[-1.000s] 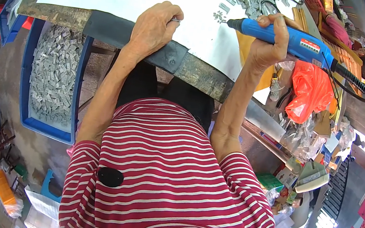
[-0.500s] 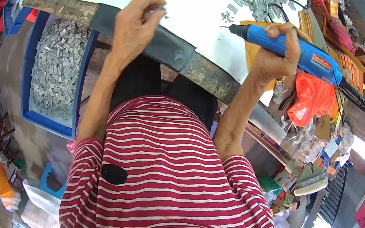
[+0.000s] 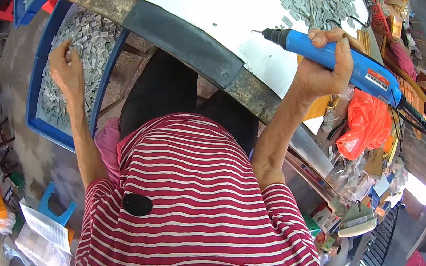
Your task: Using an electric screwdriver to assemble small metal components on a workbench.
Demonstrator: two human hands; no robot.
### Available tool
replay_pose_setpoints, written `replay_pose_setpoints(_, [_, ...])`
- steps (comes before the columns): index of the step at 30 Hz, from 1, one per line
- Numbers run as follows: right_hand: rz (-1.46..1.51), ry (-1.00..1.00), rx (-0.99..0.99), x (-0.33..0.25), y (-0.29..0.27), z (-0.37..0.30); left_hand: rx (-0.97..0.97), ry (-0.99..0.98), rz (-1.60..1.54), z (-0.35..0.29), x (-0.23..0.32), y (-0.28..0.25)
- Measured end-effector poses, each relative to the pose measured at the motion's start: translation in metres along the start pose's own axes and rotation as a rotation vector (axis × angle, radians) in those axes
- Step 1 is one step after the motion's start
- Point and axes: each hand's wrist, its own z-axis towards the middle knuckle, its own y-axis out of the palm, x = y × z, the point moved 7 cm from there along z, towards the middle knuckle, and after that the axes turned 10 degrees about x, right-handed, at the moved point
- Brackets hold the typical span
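Observation:
In my right hand point(image 3: 317, 74) is a blue electric screwdriver point(image 3: 361, 69) with a black nose and a thin bit, held almost level above the white-covered table point(image 3: 187, 0). My fingers wrap round its body, and the bit points left, touching nothing. Down to the left, my left hand point(image 3: 68, 73) hovers over a deep blue tray point(image 3: 54, 133) filled with small grey metal pieces point(image 3: 98, 45). Its fingers are bent, with thumb and fingertips apart, and no piece shows between them. More grey pieces point(image 3: 316, 4) lie heaped at the far right of the table.
The table's worn front edge point(image 3: 183, 35) runs between me and the white sheet. A red plastic bag point(image 3: 362, 126) hangs right of the screwdriver, whose black cord point(image 3: 419, 120) trails off rightward. At far right another person point(image 3: 403, 58) is partly visible. A blue stool point(image 3: 55, 204) stands lower left.
My left hand has moved from above the table edge, where it pinched a small grey piece, left and down to the tray. The screwdriver stays nearly in place in my right hand.

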Motion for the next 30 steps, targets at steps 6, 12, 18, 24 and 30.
replay_pose_setpoints(6, [0.16, -0.021, 0.048, -0.006, 0.003, 0.001, -0.442, -0.027, -0.789, -0.024, 0.188, 0.027])
replay_pose_setpoints(12, [0.224, -0.006, 0.039, -0.014, 0.01, -0.005, -0.368, 0.324, -0.717, -0.053, 0.263, 0.065])
replay_pose_setpoints(18, [0.205, -0.033, 0.016, -0.013, 0.011, -0.008, -0.372, 0.282, -0.674, -0.06, 0.263, 0.078])
replay_pose_setpoints(24, [0.187, -0.05, 0.009, -0.012, 0.012, -0.009, -0.373, 0.263, -0.704, -0.061, 0.261, 0.082])
replay_pose_setpoints(30, [0.162, -0.054, -0.012, -0.011, 0.013, -0.008, -0.375, 0.259, -0.72, -0.061, 0.259, 0.083])
